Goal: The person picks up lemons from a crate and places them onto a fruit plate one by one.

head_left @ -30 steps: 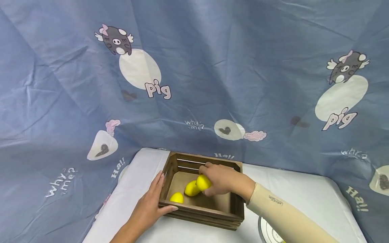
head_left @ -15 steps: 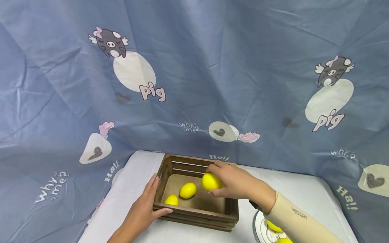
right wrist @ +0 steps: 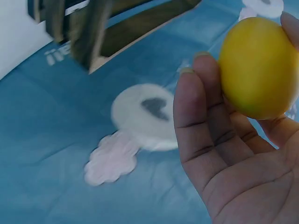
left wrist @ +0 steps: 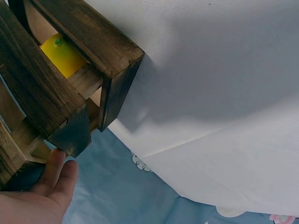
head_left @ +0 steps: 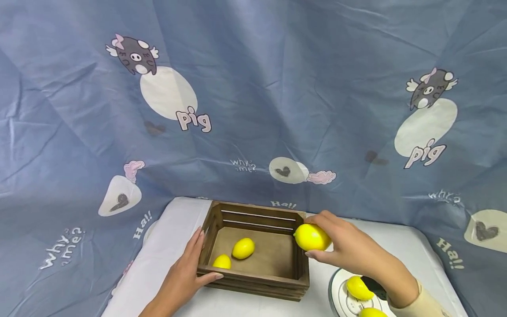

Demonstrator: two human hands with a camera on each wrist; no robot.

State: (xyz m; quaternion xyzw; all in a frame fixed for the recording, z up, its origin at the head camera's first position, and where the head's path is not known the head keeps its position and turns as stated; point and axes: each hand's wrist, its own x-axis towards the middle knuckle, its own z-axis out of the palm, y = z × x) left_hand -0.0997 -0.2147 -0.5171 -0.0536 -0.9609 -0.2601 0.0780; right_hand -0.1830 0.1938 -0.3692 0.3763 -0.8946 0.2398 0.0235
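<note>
A yellow lemon (head_left: 312, 237) is pinched between the thumb and fingers of my right hand (head_left: 348, 244), held up beside the right end of the brown wooden crate (head_left: 257, 281). The right wrist view shows the same lemon (right wrist: 259, 67) above the palm. My left hand (head_left: 180, 275) rests at the crate's front left corner, its thumb on the front rim and its straight fingers along the left side. Inside the crate lie two more lemons, one near the middle (head_left: 243, 248) and one at the front left (head_left: 222, 261).
A round white plate (head_left: 336, 290) with a dark rim stands right of the crate, partly hidden by my right arm. It bears lemons (head_left: 358, 288). A white cloth (head_left: 158, 246) covers the table, and a blue printed curtain (head_left: 237, 88) hangs close behind.
My right hand has lifted the lemon out of the crate and carried it to the right, past the crate's edge. More of the plate shows. My left hand stays at the crate's corner.
</note>
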